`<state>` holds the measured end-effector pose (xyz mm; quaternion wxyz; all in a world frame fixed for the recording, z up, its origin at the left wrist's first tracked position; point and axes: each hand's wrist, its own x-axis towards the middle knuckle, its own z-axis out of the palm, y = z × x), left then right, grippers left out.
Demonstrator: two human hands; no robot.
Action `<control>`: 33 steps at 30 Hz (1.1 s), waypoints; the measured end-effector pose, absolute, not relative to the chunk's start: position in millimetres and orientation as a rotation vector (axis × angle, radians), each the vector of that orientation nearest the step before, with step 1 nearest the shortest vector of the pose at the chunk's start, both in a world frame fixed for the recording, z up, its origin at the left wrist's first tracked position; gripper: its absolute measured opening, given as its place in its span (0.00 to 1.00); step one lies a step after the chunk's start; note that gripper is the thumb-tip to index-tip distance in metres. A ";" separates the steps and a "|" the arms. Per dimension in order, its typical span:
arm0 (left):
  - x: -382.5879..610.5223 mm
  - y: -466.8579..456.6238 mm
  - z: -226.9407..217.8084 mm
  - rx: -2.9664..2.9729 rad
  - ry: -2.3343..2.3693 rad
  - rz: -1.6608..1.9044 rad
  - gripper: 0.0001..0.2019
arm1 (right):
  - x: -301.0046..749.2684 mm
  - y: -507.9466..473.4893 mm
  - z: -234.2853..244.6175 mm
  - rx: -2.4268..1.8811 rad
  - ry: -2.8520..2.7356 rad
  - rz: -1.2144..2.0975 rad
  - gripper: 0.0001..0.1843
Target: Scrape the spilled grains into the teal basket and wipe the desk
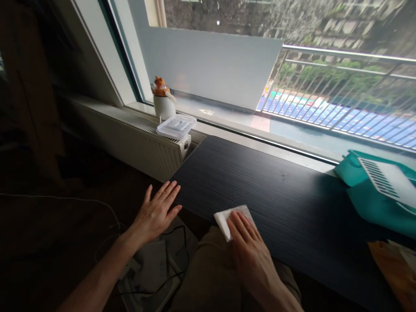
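Observation:
My right hand point(248, 242) presses down on a folded white tissue point(222, 219) at the near edge of the dark wood-grain table point(247, 173). The fingers lie flat over the tissue, and one corner of it hangs over the edge. My left hand point(159, 208) is spread with its fingers stretched out, holding nothing. Its fingertips are by the table's left corner; whether they touch it I cannot tell.
Teal bins point(370, 203) with a white slotted piece point(386, 177) stand at the right. An orange-brown packet point(390, 268) lies near them. On the radiator point(152, 143) rests a clear plastic box point(177, 125), beside a white container point(164, 107) with an orange top. Cables point(185, 247) hang below.

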<state>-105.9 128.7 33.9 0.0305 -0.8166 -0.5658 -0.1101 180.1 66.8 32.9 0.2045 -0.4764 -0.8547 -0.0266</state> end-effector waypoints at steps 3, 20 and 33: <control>-109.5 130.8 32.7 -2.521 -1.786 -0.356 0.28 | 172.7 67.0 29.3 -1.333 -2.376 -0.071 0.28; -117.8 145.0 47.1 -2.560 -2.469 -1.071 0.36 | 82.4 115.3 38.7 -1.156 -2.497 0.126 0.26; -125.4 151.6 52.5 -2.429 -2.679 -1.455 0.35 | 58.3 126.2 51.7 -1.178 -2.477 0.253 0.30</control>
